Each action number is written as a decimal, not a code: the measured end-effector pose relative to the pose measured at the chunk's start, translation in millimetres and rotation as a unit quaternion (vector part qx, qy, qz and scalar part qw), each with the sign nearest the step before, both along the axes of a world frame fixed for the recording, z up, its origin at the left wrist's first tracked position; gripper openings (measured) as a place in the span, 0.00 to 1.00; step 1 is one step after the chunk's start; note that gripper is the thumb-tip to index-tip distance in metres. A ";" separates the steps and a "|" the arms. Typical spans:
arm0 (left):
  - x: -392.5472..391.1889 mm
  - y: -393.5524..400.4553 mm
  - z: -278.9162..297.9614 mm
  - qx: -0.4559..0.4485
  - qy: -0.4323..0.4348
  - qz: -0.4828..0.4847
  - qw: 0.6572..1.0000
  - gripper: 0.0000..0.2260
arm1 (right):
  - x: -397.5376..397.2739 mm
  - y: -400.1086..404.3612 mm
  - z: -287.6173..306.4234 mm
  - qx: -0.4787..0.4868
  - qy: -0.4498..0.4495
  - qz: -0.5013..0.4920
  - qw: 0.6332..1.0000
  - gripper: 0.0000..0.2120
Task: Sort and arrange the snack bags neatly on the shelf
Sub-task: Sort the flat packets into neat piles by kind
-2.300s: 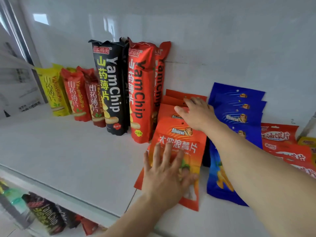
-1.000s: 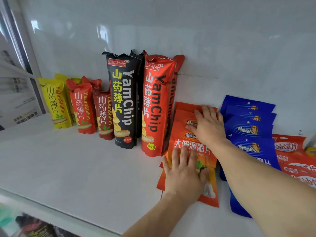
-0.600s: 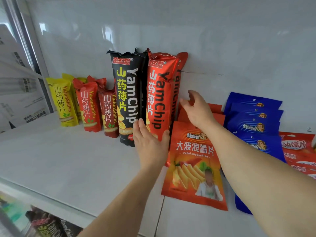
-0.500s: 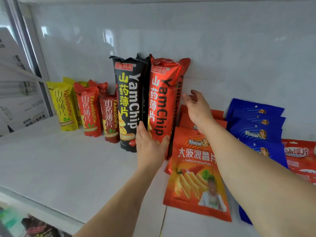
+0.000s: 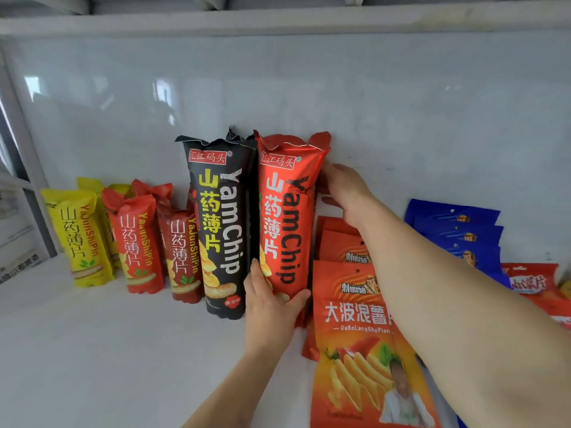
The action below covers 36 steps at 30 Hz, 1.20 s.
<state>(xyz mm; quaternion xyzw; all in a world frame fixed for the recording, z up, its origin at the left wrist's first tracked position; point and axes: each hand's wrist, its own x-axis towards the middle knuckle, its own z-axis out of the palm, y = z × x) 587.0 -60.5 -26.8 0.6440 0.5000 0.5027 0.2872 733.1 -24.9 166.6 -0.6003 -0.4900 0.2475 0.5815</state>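
Both my hands on the tall red YamChip bag

On the white shelf [image 5: 92,350], far off my left hand's outer side stand the small yellow bags [image 5: 82,239] and small red bags [image 5: 139,242]; the tall black YamChip bag [image 5: 221,230] stands just beside it. My left hand [image 5: 272,307] wraps the base of the upright tall red YamChip bag [image 5: 285,217], thumb across the front. My right hand [image 5: 343,193] presses the bag's upper far side, fingers curled behind. Below my right forearm lie flat orange bags [image 5: 355,329]; beyond it, blue bags [image 5: 457,230].
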 end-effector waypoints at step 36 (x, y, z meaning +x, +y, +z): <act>-148.7 42.3 115.1 0.182 -0.093 0.040 0.978 0.24 | -160.2 -70.6 -126.7 0.169 -0.052 -0.337 0.925 0.18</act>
